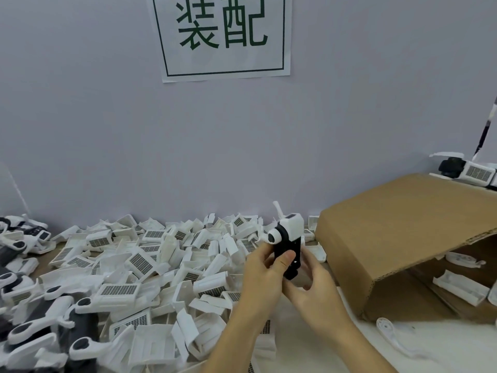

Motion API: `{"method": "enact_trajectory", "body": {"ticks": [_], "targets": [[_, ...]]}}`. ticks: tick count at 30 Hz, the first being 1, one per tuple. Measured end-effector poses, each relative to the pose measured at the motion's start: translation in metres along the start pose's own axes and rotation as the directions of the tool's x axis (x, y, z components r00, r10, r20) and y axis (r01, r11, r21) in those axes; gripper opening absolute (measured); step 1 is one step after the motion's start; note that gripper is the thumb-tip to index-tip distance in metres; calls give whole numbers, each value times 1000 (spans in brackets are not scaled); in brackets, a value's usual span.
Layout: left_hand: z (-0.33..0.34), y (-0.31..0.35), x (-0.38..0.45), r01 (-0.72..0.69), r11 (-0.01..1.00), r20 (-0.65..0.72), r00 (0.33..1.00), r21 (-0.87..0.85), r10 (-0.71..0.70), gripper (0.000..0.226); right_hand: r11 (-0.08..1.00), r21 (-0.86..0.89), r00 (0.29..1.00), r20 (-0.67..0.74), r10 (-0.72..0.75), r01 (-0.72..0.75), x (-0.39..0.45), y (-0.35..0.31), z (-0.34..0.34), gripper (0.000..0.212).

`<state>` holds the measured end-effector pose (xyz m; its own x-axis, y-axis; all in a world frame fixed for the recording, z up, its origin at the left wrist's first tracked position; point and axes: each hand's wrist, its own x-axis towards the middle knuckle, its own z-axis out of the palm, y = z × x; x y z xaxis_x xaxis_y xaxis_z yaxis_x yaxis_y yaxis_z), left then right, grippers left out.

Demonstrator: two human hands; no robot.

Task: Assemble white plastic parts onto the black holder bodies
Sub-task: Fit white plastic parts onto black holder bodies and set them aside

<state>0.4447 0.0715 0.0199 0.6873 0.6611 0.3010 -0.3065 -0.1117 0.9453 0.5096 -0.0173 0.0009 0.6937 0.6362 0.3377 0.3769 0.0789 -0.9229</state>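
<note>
Black holder body: held upright above the bench, just right of centre, gripped from both sides; a white plastic part sits on its top end, with a round white-and-black knob at its 9 o'clock.
Left hand: fingers clenched on the black holder body, thumb pressed across its front face.
Right hand: fingers curled around the body's lower end from 4 o'clock, touching it.
Bench: pale surface, bare at 5 o'clock of the hands; a loose white bracket lies there.
Pile of white parts: heaped from 7 to 10 o'clock of the hands, many with gridded faces, reaching back to the wall.
Finished holders: black-and-white pieces stacked at the far left edge.
Cardboard box: on its side at 3 o'clock, mouth open to the right, white parts inside.
Wall sign: white sheet with green characters, at 12 o'clock.
</note>
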Motion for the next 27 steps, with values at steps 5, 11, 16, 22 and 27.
{"method": "enact_trajectory", "body": {"ticks": [5, 11, 16, 22, 27], "targets": [[1, -13, -1, -104, 983, 85, 992, 153, 92, 36, 983, 159, 990, -120, -75, 94, 0, -1, -9, 55], [1, -15, -8, -327, 847, 151, 945, 419, 290, 57, 967, 250, 975, -221, 2, 54, 5, 3, -9, 78], [-1, -16, -8, -363, 808, 204, 931, 463, 302, 36, 989, 144, 955, -297, 12, 32, 10, 9, -13, 48], [1, -16, -9, -297, 827, 216, 952, 478, 217, 31, 993, 120, 922, -387, 35, 13, 11, 8, -17, 32], [0, -20, -9, -250, 828, 182, 966, 503, 182, 28, 980, 199, 942, -326, 75, -9, 11, 3, -17, 37]]}}
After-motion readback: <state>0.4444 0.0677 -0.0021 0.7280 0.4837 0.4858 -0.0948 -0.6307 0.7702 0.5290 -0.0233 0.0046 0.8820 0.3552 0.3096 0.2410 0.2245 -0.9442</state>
